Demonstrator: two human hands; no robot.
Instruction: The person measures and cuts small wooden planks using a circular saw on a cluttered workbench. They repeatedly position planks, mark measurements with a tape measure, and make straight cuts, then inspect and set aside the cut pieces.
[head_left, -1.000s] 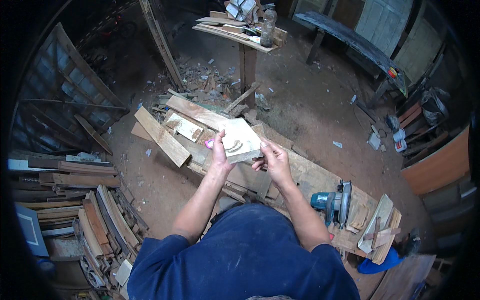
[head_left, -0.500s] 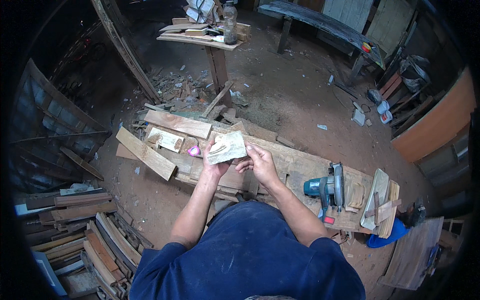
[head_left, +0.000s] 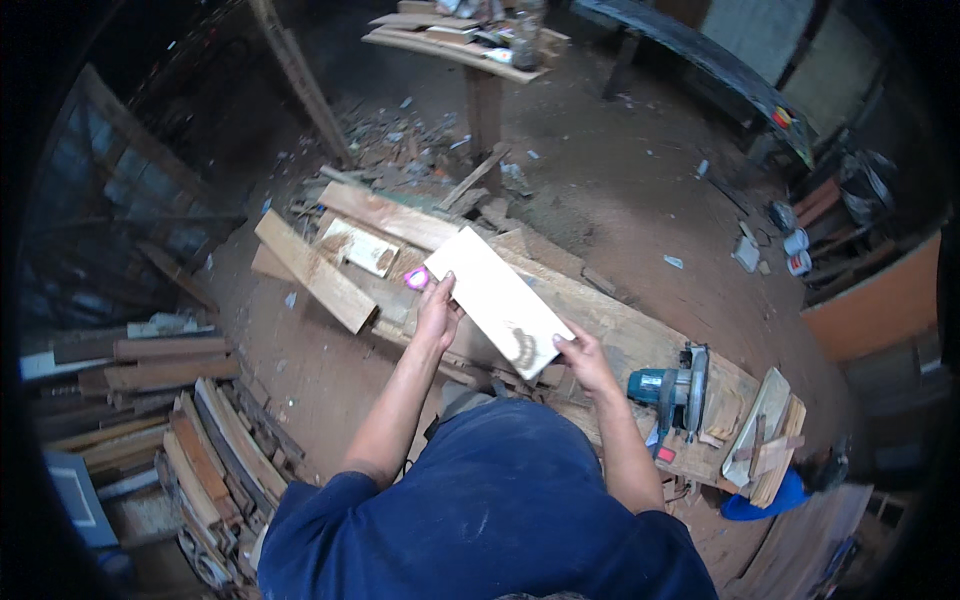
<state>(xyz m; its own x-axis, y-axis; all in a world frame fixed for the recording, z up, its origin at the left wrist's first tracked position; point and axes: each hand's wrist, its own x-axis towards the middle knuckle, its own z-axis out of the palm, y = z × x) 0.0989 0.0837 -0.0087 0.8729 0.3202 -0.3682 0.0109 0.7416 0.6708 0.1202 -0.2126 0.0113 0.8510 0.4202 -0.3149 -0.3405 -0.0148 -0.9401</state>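
Observation:
Between both hands I hold a pale wooden board (head_left: 490,292) over the workbench, its broad face turned up and a dark brown stain near its lower right end. My left hand (head_left: 439,312) grips the board's left edge, thumb on top. At the lower right corner, my right hand (head_left: 588,360) is closed on the board, fingers partly hidden beneath. Just beyond my left hand sits a small pink and white round object (head_left: 416,279). To the right of my right hand, a teal circular saw (head_left: 672,390) rests on the wooden workbench (head_left: 620,318).
Planks (head_left: 315,270) lie across the bench's left end. Stacked wood scraps (head_left: 215,450) fill the lower left. More boards (head_left: 765,430) lie at the right end, near something blue (head_left: 768,498). A cluttered stand (head_left: 483,65) and a long table (head_left: 690,55) are farther off.
The board has turned from a foreshortened, end-on pose to showing its long pale face. My right hand has moved right and down along with its end; the whole view has shifted slightly.

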